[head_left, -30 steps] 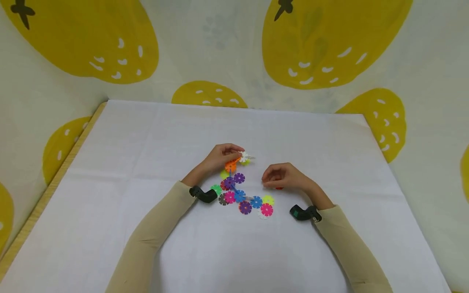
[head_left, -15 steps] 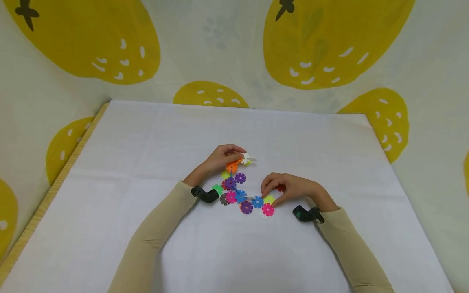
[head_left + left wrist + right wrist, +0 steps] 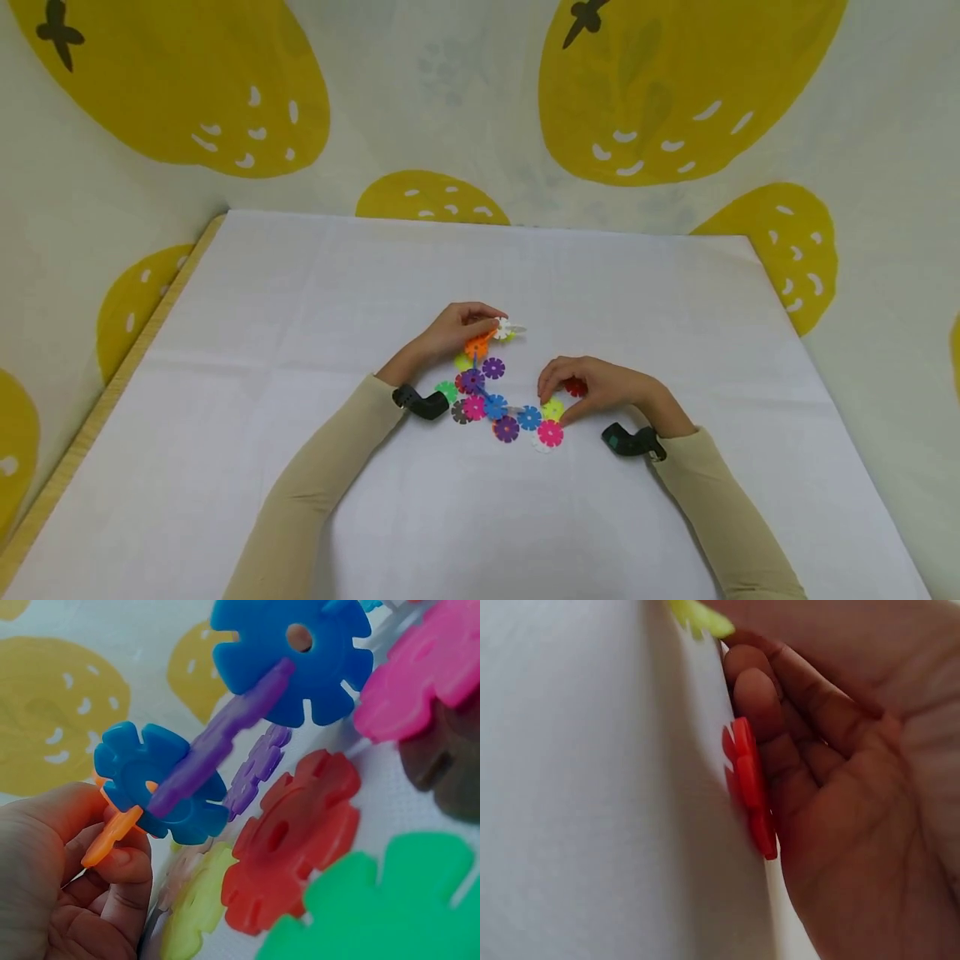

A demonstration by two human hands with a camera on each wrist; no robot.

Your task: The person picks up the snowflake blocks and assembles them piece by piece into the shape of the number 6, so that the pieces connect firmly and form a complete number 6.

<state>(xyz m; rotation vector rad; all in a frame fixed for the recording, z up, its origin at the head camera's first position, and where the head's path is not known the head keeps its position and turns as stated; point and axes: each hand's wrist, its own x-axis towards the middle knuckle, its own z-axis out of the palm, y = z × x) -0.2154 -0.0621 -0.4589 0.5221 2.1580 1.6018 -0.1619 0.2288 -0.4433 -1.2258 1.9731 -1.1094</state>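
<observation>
White cloth covers the worktop. The left hand pinches a linked orange disc; the right hand grips a yellow disc, with a red disc beneath.

Right hand now at yellow disc

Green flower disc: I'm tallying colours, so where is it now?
In the head view, the green disc is the leftmost flower disc, beside the left wrist's black device; the grey disc lies just below and right of it.
</observation>
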